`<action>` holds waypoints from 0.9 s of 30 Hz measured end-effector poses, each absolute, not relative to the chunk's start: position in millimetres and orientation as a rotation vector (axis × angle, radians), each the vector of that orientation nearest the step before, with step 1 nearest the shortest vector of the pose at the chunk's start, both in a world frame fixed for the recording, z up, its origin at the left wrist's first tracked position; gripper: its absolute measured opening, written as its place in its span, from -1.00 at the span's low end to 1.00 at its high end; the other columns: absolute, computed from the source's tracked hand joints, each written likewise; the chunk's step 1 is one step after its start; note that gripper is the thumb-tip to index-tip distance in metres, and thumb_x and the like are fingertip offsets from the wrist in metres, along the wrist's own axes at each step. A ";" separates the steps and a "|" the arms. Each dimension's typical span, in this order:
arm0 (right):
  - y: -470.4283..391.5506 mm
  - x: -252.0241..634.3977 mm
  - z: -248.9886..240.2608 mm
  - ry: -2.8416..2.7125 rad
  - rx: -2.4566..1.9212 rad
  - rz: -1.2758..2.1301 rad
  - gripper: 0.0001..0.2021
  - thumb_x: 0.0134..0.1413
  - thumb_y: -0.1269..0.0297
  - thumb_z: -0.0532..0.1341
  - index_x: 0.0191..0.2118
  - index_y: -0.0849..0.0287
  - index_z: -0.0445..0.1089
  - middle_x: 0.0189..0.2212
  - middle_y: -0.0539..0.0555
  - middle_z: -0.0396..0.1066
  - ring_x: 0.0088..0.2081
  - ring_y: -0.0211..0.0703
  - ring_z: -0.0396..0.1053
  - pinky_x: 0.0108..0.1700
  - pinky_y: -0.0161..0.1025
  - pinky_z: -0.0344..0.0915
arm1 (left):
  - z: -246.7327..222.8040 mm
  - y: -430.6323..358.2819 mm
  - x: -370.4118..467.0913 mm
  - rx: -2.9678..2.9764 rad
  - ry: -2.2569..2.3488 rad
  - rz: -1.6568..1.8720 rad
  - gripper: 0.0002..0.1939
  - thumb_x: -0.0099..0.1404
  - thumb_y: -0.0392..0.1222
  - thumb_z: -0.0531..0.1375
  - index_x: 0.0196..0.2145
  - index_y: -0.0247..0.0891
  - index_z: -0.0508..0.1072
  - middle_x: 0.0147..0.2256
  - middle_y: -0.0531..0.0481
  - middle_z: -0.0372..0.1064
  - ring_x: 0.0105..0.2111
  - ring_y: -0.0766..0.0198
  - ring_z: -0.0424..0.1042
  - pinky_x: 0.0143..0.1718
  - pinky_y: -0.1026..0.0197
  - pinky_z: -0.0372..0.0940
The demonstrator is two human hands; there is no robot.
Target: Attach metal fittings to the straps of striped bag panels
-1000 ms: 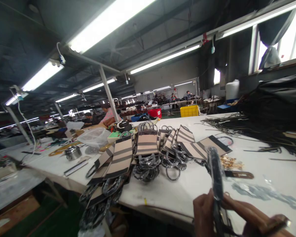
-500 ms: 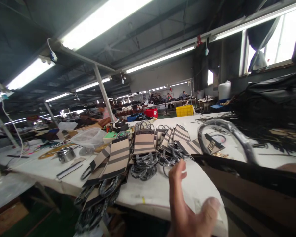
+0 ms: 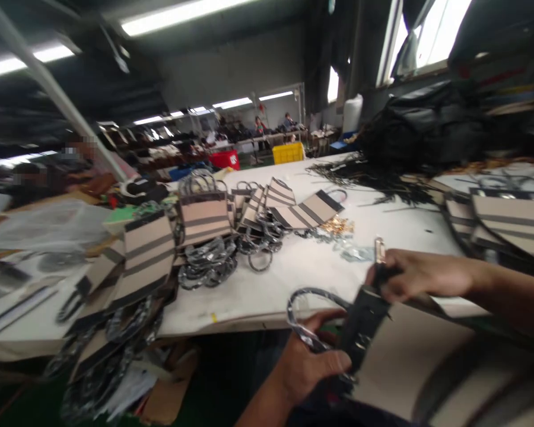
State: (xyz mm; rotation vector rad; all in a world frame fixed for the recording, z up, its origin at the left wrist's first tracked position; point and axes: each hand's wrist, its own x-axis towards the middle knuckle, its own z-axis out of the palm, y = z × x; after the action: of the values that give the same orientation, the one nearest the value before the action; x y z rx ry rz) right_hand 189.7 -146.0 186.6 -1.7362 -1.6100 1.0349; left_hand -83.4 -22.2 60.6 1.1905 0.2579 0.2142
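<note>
A beige bag panel (image 3: pixel 413 350) with dark stripes and a black top band lies tilted at the lower right, its far end blurred. My left hand (image 3: pixel 307 359) grips the black band, with the thumb on its face and fingers behind. From that band a loop handle (image 3: pixel 296 302) in clear plastic wrap arches past my left fingers. At the band's other end, my right hand (image 3: pixel 403 276) closes on a short black strap, and a metal buckle (image 3: pixel 379 249) sticks up above the fingers. The strap's lower part is partly hidden by my right hand.
Striped bag panels (image 3: pixel 149 258) and wrapped handles (image 3: pixel 209 261) are piled on the white table (image 3: pixel 204 314), some hanging over its front edge. Gold hardware (image 3: pixel 338 225) lies mid-table. More striped pieces (image 3: pixel 511 219) rest at right; black strips (image 3: pixel 374 178) spread behind. People sit farther back.
My view has swung right and down. The left hand, open in the air before, now holds the panel's black band. My right hand is now visible on the strap, and the panel is turned.
</note>
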 end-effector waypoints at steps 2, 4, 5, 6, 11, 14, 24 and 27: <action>-118.8 196.1 171.3 -1.551 -1.642 1.255 -0.64 -0.02 0.08 0.33 -0.19 0.23 0.69 -0.28 0.11 0.63 -0.23 0.01 0.54 -0.15 -0.23 0.44 | 36.9 -27.0 -78.7 1.141 0.371 0.275 -0.34 0.14 0.02 0.52 0.16 -0.21 0.56 -0.14 -0.16 0.60 -0.19 0.04 0.58 -0.06 0.07 0.42; -92.8 204.1 149.4 -1.516 -1.587 1.347 -0.65 -0.02 0.10 0.35 -0.19 0.23 0.69 -0.25 0.08 0.64 -0.18 0.00 0.54 -0.05 -0.22 0.42 | 18.6 -30.5 -73.6 1.087 0.444 0.283 -0.47 0.19 -0.01 0.50 0.06 -0.26 0.62 -0.11 -0.18 0.59 -0.17 0.07 0.56 -0.05 0.09 0.41; -81.1 207.7 138.0 -1.523 -1.568 1.370 -0.65 -0.02 0.11 0.35 -0.18 0.22 0.69 -0.22 0.07 0.65 -0.15 0.00 0.54 0.00 -0.22 0.41 | 11.0 -32.4 -71.3 1.045 0.476 0.277 -0.50 0.19 -0.01 0.49 0.03 -0.28 0.63 -0.11 -0.20 0.59 -0.17 0.07 0.56 -0.07 0.10 0.41; -70.3 210.6 127.0 -1.548 -1.575 1.363 -0.67 -0.01 0.12 0.35 -0.19 0.21 0.69 -0.22 0.06 0.65 -0.13 -0.01 0.54 0.02 -0.22 0.39 | 4.0 -34.7 -69.1 0.994 0.509 0.279 -0.50 0.18 0.00 0.49 0.02 -0.30 0.63 -0.12 -0.21 0.60 -0.19 0.07 0.56 -0.11 0.11 0.42; -28.4 213.9 91.0 -1.603 -1.975 1.131 -0.74 0.06 0.08 0.37 -0.32 0.19 0.65 -0.45 0.02 0.58 -0.43 -0.13 0.47 -0.33 -0.25 0.34 | -27.9 -44.0 -58.7 0.793 0.714 0.436 -0.55 0.14 0.00 0.49 -0.10 -0.34 0.66 -0.26 -0.17 0.62 -0.29 0.10 0.58 -0.25 0.17 0.42; -24.3 207.8 88.5 -1.391 -2.112 0.708 -0.70 0.16 0.03 0.34 -0.33 0.20 0.62 -0.50 0.04 0.54 -0.53 -0.18 0.40 -0.44 -0.26 0.24 | -40.9 -43.7 -51.3 0.739 0.803 0.480 -0.55 0.10 -0.02 0.50 -0.11 -0.34 0.66 -0.27 -0.16 0.62 -0.28 0.09 0.59 -0.26 0.19 0.42; -71.3 146.5 68.8 -0.579 -1.007 0.520 -0.60 0.27 0.13 0.35 -0.54 0.14 0.30 -0.67 -0.11 0.19 -0.67 -0.31 0.19 -0.59 -0.30 0.19 | -25.6 -36.5 -17.1 0.537 0.919 0.495 -0.54 0.00 -0.05 0.53 -0.21 -0.40 0.65 -0.35 -0.18 0.62 -0.36 0.04 0.62 -0.32 0.15 0.46; -65.5 133.7 45.4 -0.457 -0.937 0.516 -0.62 0.28 0.16 0.32 -0.53 0.15 0.29 -0.66 -0.13 0.15 -0.68 -0.32 0.16 -0.59 -0.29 0.19 | -24.0 -35.6 -15.3 0.501 0.941 0.484 -0.55 -0.04 -0.06 0.54 -0.24 -0.40 0.64 -0.38 -0.16 0.61 -0.39 0.06 0.61 -0.34 0.17 0.45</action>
State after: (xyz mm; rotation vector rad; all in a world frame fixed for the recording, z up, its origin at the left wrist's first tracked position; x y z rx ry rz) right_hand 133.7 -65.5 45.4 -0.9365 -0.4572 0.5155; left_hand -15.3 -35.6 -24.0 0.5006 0.9409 0.4839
